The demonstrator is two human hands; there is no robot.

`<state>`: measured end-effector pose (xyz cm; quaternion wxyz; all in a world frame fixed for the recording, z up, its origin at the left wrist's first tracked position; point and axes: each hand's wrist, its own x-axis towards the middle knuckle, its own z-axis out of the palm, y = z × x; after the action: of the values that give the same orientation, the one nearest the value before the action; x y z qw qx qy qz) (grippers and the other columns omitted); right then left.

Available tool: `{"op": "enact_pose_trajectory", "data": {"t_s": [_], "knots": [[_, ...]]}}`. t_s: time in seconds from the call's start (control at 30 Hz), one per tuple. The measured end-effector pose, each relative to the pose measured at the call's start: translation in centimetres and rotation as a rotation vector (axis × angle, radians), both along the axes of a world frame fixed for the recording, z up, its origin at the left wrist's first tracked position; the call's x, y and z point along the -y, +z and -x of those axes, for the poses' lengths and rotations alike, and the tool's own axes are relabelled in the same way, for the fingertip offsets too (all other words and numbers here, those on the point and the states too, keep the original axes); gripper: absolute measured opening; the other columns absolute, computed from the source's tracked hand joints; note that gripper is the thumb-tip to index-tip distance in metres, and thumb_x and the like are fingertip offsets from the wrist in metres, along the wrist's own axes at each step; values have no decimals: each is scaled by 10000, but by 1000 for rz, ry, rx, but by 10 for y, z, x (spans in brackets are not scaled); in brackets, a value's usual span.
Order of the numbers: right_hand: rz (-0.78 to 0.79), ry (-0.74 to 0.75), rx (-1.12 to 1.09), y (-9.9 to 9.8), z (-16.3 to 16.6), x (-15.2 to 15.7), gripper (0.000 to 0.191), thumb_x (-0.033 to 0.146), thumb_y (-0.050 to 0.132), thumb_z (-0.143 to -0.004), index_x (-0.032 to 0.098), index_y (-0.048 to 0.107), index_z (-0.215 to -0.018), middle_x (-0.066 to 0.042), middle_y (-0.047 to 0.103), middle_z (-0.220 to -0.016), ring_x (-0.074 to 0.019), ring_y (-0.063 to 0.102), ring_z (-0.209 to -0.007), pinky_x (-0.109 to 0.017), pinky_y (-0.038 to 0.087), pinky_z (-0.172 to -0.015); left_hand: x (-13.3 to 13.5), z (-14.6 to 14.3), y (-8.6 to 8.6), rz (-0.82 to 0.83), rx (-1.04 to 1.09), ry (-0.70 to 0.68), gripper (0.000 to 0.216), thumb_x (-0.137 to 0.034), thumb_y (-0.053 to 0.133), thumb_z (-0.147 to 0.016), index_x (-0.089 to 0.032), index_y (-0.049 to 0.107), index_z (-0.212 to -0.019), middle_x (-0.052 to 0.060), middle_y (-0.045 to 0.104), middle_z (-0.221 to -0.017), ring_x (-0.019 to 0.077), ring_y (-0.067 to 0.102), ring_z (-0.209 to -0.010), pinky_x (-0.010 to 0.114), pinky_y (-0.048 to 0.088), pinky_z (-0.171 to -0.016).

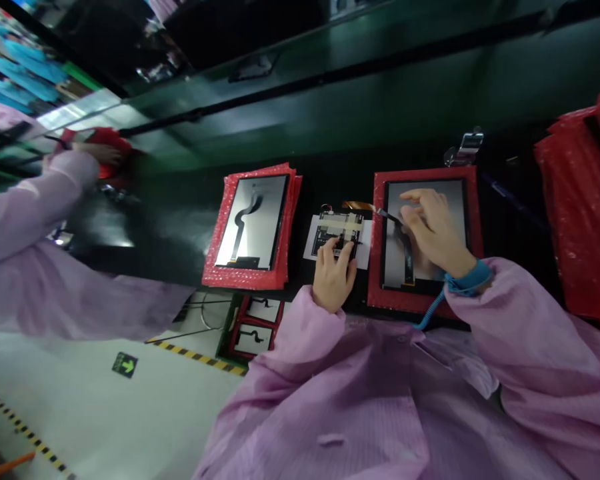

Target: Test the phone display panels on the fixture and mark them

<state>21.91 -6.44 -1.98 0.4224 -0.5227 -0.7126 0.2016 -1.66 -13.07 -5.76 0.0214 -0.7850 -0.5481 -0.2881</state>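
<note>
My left hand (334, 275) lies on the near edge of a small circuit board (336, 228) with yellowish tape across it, fingers stretched and slightly apart. Under the board is a white sheet (364, 250). An orange flat cable (359, 206) runs from the board's top toward a black ribbon cable (407, 257) on a display panel (427, 267). Over that panel, my right hand (437, 230) is held with thumb and forefinger apart and nothing visible between them. A blue wrist strap (473, 279) circles my right wrist. The panel rests on a red bubble-wrap bag (377, 267).
Left of the board, another display panel (254, 230) lies on stacked red bags (286, 267). More red bags (577, 213) are piled at the right. A metal clip-like object (467, 148) and a dark pen (505, 193) lie behind. A co-worker's sleeve (40, 200) reaches in at far left.
</note>
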Motion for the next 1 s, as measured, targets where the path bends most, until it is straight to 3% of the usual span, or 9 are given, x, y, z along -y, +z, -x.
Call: {"op": "enact_pose_trajectory", "data": {"t_s": [0.2,0.37,0.47,0.7,0.87,1.0], "knots": [[-6,-115,-69,13,-10,9,335,503,443,-1028,252,615,-1169,-94,666,-1226,-270,597,-1174,-492,517,-1010,-2,-3,-5,52,-94,21,382,-217,482,-1017,-185,653,-1357,204,538,-1365,322,562,-1199,517,495,-1057],[-36,-288,-124,18,-25,44,325,482,448,-1020,251,632,-1153,-98,680,-1187,-263,602,-1136,-471,520,-966,-2,-6,-6,53,-196,31,419,-205,478,-1015,-172,637,-1402,222,567,-1400,343,594,-1193,522,513,-1043],[7,-379,-105,10,-33,77,328,494,452,-1013,248,635,-1129,-105,678,-1165,-269,601,-1080,-484,512,-947,-2,-6,-9,69,-173,26,420,-211,479,-1014,-176,637,-1402,217,592,-1399,350,606,-1195,533,516,-1042],[53,-436,155,-26,-36,141,385,510,479,-979,214,599,-1193,-155,671,-1157,-336,610,-1104,-571,434,-1025,1,-7,-6,4,43,-42,394,-210,458,-1013,-172,650,-1355,202,628,-1374,328,604,-1259,546,496,-1093],[37,-489,150,-38,-23,153,373,445,496,-954,208,586,-1227,-155,670,-1196,-341,592,-1155,-582,411,-1058,23,-28,-3,34,173,-294,375,-208,439,-1031,-135,631,-1345,177,709,-1260,277,650,-1206,474,526,-1097],[125,-546,-26,-39,-26,146,425,480,583,-874,205,617,-1197,-142,685,-1175,-329,576,-1168,-589,418,-1077,35,-43,-7,102,167,-299,373,-204,449,-1018,-132,635,-1333,182,713,-1278,303,646,-1227,500,539,-1096]]}}
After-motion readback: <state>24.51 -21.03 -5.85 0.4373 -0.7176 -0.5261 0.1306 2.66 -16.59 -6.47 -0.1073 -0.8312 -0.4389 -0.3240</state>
